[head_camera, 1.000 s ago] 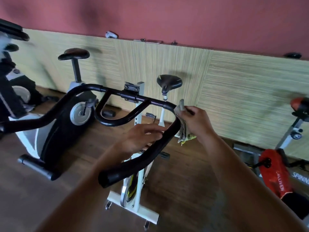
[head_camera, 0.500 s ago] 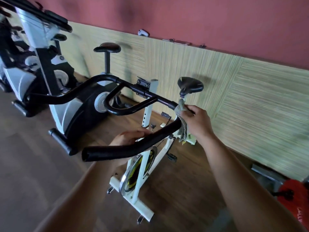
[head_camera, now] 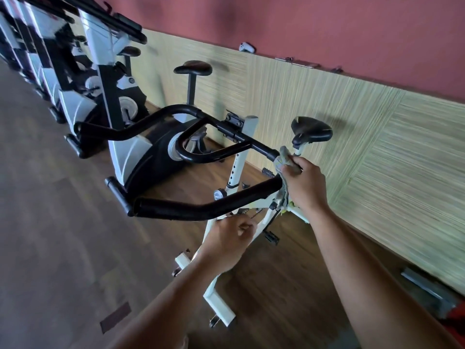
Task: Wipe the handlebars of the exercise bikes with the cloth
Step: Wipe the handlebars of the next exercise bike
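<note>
The black handlebar (head_camera: pixel 201 210) of a white spin bike (head_camera: pixel 236 167) curves across the middle of the view. My right hand (head_camera: pixel 305 186) grips a grey cloth (head_camera: pixel 285 159) wrapped around the bar's right bend, just below the black saddle (head_camera: pixel 312 131). A tail of the cloth hangs down under the hand. My left hand (head_camera: pixel 230 239) hangs below the near padded grip with its fingers curled, apart from the bar and holding nothing that I can see.
A black and white upright bike (head_camera: pixel 141 157) stands to the left, with several more bikes (head_camera: pixel 50 61) in a row behind it. A striped panel wall (head_camera: pixel 377 147) runs along the right. The floor (head_camera: pixel 63 235) is dark wood. A red machine's edge (head_camera: pixel 455 321) shows at bottom right.
My left hand has let go of the near grip and dropped below it. The view has swung left and tilted. My right hand stays on the cloth at the right bend.
</note>
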{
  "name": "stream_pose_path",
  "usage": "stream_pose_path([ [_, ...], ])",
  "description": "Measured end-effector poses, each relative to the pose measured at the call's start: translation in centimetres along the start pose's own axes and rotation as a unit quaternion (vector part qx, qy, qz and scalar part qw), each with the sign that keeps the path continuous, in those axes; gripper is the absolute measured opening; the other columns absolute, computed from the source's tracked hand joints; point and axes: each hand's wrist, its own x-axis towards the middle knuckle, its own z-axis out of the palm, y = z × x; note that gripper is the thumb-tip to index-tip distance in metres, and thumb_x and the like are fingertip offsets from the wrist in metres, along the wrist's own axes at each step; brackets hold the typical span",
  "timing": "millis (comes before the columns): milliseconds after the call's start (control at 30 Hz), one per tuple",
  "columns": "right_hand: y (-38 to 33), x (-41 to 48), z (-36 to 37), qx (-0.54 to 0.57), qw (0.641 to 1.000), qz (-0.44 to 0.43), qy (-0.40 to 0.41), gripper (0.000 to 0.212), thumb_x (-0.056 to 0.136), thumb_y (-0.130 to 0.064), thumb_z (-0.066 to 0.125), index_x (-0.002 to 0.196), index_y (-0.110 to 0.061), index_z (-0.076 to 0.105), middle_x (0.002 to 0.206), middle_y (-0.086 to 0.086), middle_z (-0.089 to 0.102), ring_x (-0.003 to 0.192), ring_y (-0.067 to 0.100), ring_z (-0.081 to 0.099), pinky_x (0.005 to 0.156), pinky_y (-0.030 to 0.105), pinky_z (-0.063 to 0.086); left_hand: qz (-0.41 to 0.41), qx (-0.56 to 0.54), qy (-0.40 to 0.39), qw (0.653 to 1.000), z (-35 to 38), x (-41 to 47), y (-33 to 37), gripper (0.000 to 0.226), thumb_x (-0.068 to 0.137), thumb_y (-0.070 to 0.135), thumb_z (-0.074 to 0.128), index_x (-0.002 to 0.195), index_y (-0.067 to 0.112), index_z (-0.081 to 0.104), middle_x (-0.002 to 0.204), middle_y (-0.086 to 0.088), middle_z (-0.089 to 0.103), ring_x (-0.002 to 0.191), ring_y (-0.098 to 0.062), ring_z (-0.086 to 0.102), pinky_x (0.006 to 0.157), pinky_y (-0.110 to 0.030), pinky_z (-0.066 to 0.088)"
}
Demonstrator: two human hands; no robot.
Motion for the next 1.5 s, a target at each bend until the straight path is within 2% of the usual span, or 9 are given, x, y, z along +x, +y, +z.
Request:
stream_pose_path([
  [167, 0.4, 0.2, 0.0, -0.015, 1.0, -0.013, 0.005, 0.025, 0.095, -0.03, 0.062, 0.115, -0.015, 0.069, 0.09, -0.003, 0.068, 0.082, 0.017, 0.06, 0.07, 0.025, 0.037, 0.18, 0.073, 0.063, 0.979, -0.9, 1.2, 3.4, 0.012, 0.095, 0.014, 0.061, 0.098, 0.014, 0.072, 0.096, 0.003, 0.073, 0.084, -0.013, 0.067, 0.078, -0.033, 0.055],
  [267, 0.6, 0.3, -0.1, -0.003, 1.0, -0.014, -0.003, 0.021, 0.094, -0.029, 0.06, 0.108, -0.016, 0.07, 0.083, -0.005, 0.067, 0.081, 0.019, 0.062, 0.062, 0.027, 0.036, 0.21, 0.143, 0.087, 0.963, -1.7, 2.1, 5.1, 0.013, 0.096, 0.013, 0.059, 0.104, 0.016, 0.069, 0.102, 0.0, 0.068, 0.085, -0.02, 0.064, 0.072, -0.029, 0.051],
  [367, 0.6, 0.4, -0.3, 0.013, 1.0, 0.001, -0.023, 0.021, 0.094, -0.03, 0.058, 0.107, -0.02, 0.07, 0.079, -0.008, 0.066, 0.079, 0.015, 0.062, 0.06, 0.019, 0.037, 0.232, 0.192, 0.091, 0.949, -1.9, 3.0, 5.8, 0.017, 0.096, 0.012, 0.056, 0.109, 0.019, 0.065, 0.099, -0.002, 0.063, 0.091, -0.022, 0.057, 0.069, -0.039, 0.053],
  [600, 0.5, 1.7, -0.6, 0.013, 0.999, 0.0, -0.05, 0.022, 0.094, -0.033, 0.058, 0.108, -0.02, 0.069, 0.087, -0.004, 0.068, 0.084, 0.019, 0.063, 0.058, 0.022, 0.037, 0.144, 0.236, 0.067, 0.959, -2.9, 4.4, 5.9, 0.023, 0.098, 0.019, 0.054, 0.119, 0.02, 0.062, 0.112, 0.001, 0.06, 0.092, -0.021, 0.059, 0.074, -0.036, 0.051],
  [767, 1.3, 1.0, -0.8, 0.05, 0.997, 0.024, -0.05, 0.023, 0.094, -0.039, 0.06, 0.11, -0.026, 0.07, 0.079, -0.011, 0.067, 0.075, 0.007, 0.062, 0.058, 0.022, 0.039, 0.133, 0.221, 0.046, 0.965, -3.4, 4.5, 5.8, 0.022, 0.096, 0.02, 0.06, 0.117, 0.022, 0.065, 0.109, 0.002, 0.063, 0.09, -0.022, 0.061, 0.077, -0.039, 0.053],
  [1200, -0.2, 2.7, -1.4, -0.042, 0.993, -0.008, -0.11, 0.026, 0.098, -0.03, 0.051, 0.115, -0.02, 0.067, 0.091, 0.003, 0.068, 0.087, 0.025, 0.063, 0.064, 0.031, 0.042, 0.111, 0.252, 0.024, 0.961, -4.4, 3.1, 5.7, 0.039, 0.101, 0.021, 0.054, 0.139, 0.031, 0.054, 0.126, 0.007, 0.06, 0.105, -0.02, 0.061, 0.081, -0.031, 0.051],
  [1367, -0.9, -1.0, -0.4, -0.025, 0.996, -0.027, -0.082, 0.028, 0.1, -0.038, 0.052, 0.121, -0.028, 0.067, 0.092, -0.005, 0.071, 0.07, 0.004, 0.063, 0.051, 0.012, 0.038, 0.107, 0.274, 0.008, 0.956, -6.1, 2.2, 4.9, 0.032, 0.1, 0.019, 0.053, 0.129, 0.032, 0.061, 0.112, 0.006, 0.062, 0.094, -0.017, 0.061, 0.075, -0.031, 0.051],
  [1433, -1.4, -3.3, 0.5, -0.016, 0.996, -0.052, -0.069, 0.028, 0.1, -0.033, 0.052, 0.124, -0.025, 0.065, 0.101, -0.001, 0.071, 0.075, 0.011, 0.063, 0.06, 0.016, 0.044, 0.098, 0.302, 0.016, 0.948, -6.7, 1.9, 4.7, 0.03, 0.098, 0.017, 0.054, 0.122, 0.031, 0.064, 0.106, 0.005, 0.063, 0.089, -0.017, 0.062, 0.069, -0.031, 0.052],
  [1500, -2.0, -5.4, 1.5, -0.027, 0.995, -0.075, -0.053, 0.027, 0.101, -0.025, 0.05, 0.126, -0.023, 0.062, 0.112, 0.003, 0.067, 0.088, 0.018, 0.066, 0.072, 0.026, 0.052, 0.088, 0.337, 0.027, 0.937, -7.6, 1.4, 4.6, 0.027, 0.094, 0.016, 0.058, 0.114, 0.03, 0.065, 0.108, 0.007, 0.066, 0.093, -0.019, 0.063, 0.075, -0.036, 0.056],
])
